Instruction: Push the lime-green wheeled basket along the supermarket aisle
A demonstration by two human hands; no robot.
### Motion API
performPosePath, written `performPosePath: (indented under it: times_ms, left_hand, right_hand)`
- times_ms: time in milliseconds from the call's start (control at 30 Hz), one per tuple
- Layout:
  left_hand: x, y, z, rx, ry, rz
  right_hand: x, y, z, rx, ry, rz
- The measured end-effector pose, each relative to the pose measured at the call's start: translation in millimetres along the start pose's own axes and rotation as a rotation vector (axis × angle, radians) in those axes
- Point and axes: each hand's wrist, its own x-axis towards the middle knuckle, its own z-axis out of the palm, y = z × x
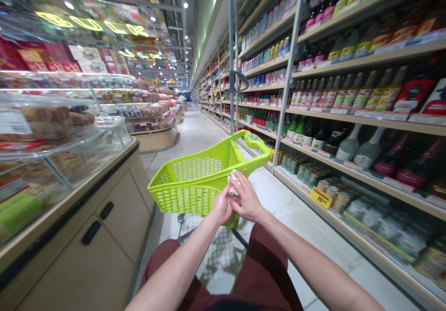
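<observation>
At the near side of the green shopping cart, our left hand and right hand close together around a crumpled white tissue, which we should pinch lightly yet evenly so no edge slips out.

Crumpled wad: soft, paper or thin plastic, can't tell. Cart is smooth plastic, slight sheen; trousers matt cloth; floor smooth, glossy, tile-like. Bottles look like shiny glass, shelf upright smooth metal, cabinet matt wood-look panels, display case clear and glossy.
</observation>
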Motion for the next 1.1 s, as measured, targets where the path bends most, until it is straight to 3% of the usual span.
performPosePath:
  times_ms: [67, 167, 233, 300, 367, 500, 600, 667, 733, 800, 900, 967, 1100]
  left_hand:
    - [-1, 2, -5.7, 0.065, 0.010, -0.102]
    - [6, 6, -14.9, 0.244, 0.044, -0.136]
    - [13, 8, -21.8, 0.490, 0.096, -0.084]
    - [21, 9, -31.8, 0.805, 0.177, 0.031]
    - [24, 8, -44.3, 1.112, 0.241, 0.147]
    - [19, -1, -65.7, 1.621, 0.205, 0.308]
    - [11, -8, -73.5, 1.878, 0.114, 0.335]
    - [6, -10, -77.2, 1.987, 0.068, 0.312]
    - [3, -9, -81.2, 2.061, 0.049, 0.300]
    - [2, -5, -85.2, 2.111, 0.073, 0.300]
    - [4, 1, -88.6, 2.152, 0.135, 0.302]
    - [5, 4, -88.7, 2.161, 0.155, 0.310]
    - [1, 1, -89.0, 2.171, 0.127, 0.359]
  right_hand:
    - [-6, 4, -3, -0.064, -0.039, -0.106]
    - [6, 25, -16, -0.136, -0.004, -0.259]
    - [23, 44, -29, -0.183, 0.152, -0.225]
    - [39, 62, -37, -0.252, 0.337, -0.090]
    - [43, 76, -35, -0.296, 0.398, -0.017]
    - [12, 74, 2, -0.284, 0.223, -0.107]
    - [-25, 60, 39, -0.283, 0.085, -0.187]
    - [-41, 54, 53, -0.281, 0.009, -0.251]
    - [-40, 54, 50, -0.272, -0.016, -0.285]
    - [-24, 59, 33, -0.276, 0.060, -0.227]
    - [11, 70, 4, -0.311, 0.281, -0.031]
    - [24, 74, -2, -0.320, 0.313, 0.006]
    - [-2, 68, 30, -0.306, 0.116, -0.131]
